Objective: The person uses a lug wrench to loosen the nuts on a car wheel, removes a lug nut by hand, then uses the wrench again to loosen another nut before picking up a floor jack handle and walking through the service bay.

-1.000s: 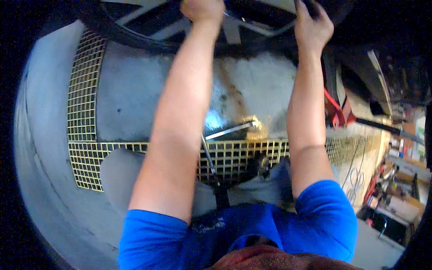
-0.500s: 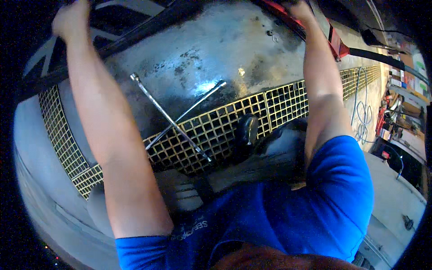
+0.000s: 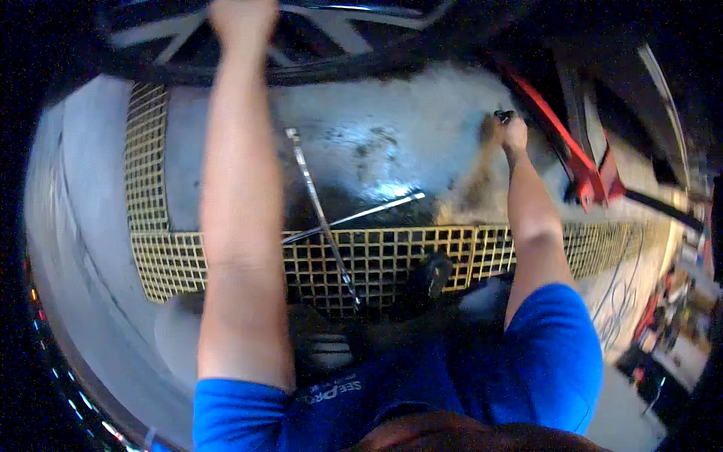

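Observation:
My left hand is stretched up to the top edge and grips the dark wheel with its grey spokes. Lower down, my right hand sits near the wet concrete floor beside a red jack, its fingers closed on a small dark metal piece. A silver cross wrench lies between my arms, partly on the floor and partly on the yellow grating. Neither hand touches it.
The yellow grating also runs up the left side. My dark shoe rests on the grating below the wrench. A black handle extends right from the jack. Cluttered workshop items and cables lie at the far right.
My right hand has left the wheel and come down to the floor beside the red jack. My left hand stays on the wheel. The view has swung, bringing the cross wrench to the centre.

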`<action>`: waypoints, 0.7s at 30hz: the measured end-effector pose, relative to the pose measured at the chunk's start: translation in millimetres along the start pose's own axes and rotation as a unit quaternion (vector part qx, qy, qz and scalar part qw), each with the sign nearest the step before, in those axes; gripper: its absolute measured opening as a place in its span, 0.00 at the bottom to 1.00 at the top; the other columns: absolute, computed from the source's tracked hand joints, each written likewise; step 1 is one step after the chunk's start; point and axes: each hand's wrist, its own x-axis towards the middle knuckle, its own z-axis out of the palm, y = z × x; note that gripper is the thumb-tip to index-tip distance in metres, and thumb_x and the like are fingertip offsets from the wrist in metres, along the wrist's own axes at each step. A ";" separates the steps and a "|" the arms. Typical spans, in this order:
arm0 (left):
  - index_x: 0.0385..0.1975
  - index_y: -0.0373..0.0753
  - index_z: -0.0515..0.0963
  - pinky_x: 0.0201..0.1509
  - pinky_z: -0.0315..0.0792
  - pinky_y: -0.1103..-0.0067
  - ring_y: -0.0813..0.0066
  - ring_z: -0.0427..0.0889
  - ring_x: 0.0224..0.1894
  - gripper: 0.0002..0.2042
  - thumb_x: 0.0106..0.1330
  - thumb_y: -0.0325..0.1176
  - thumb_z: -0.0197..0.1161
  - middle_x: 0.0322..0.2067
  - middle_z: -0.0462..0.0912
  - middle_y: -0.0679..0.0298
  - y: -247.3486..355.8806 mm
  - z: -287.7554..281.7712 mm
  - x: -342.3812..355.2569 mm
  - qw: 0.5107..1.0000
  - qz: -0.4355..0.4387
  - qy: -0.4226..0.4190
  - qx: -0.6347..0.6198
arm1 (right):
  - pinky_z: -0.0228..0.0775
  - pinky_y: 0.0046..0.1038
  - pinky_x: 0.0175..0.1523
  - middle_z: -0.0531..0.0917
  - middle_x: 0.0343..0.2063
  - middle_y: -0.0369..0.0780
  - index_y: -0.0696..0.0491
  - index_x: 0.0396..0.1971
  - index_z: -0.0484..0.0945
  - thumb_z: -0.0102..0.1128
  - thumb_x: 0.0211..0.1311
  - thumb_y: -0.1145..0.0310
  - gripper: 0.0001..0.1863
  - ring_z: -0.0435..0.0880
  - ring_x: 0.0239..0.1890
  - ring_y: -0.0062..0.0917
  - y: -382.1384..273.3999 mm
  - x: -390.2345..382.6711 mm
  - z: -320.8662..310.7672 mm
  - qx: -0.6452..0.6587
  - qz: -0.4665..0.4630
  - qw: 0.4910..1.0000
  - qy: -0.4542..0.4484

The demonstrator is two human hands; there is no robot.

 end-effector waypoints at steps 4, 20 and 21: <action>0.35 0.32 0.73 0.29 0.79 0.68 0.65 0.79 0.28 0.11 0.61 0.34 0.61 0.28 0.78 0.56 -34.2 -13.3 -45.8 0.874 -0.355 -0.051 -0.327 | 0.72 0.33 0.44 0.81 0.35 0.48 0.58 0.38 0.77 0.65 0.49 0.66 0.17 0.80 0.39 0.42 -195.4 -46.3 -59.9 0.172 -0.330 0.919 0.130; 0.26 0.28 0.78 0.30 0.69 0.73 0.72 0.76 0.24 0.10 0.55 0.30 0.65 0.22 0.80 0.59 -18.8 -65.1 26.8 0.870 -0.288 -0.020 -0.400 | 0.69 0.38 0.38 0.80 0.27 0.50 0.59 0.30 0.75 0.59 0.52 0.67 0.10 0.78 0.32 0.44 -506.0 -120.9 -184.6 0.328 -0.324 0.826 0.325; 0.26 0.28 0.78 0.30 0.69 0.73 0.72 0.76 0.24 0.10 0.55 0.30 0.65 0.22 0.80 0.59 -16.7 -67.0 28.0 0.867 -0.289 -0.023 -0.405 | 0.72 0.31 0.39 0.81 0.28 0.47 0.58 0.33 0.77 0.64 0.50 0.66 0.13 0.81 0.30 0.35 -508.1 -121.3 -182.1 0.337 -0.316 0.820 0.338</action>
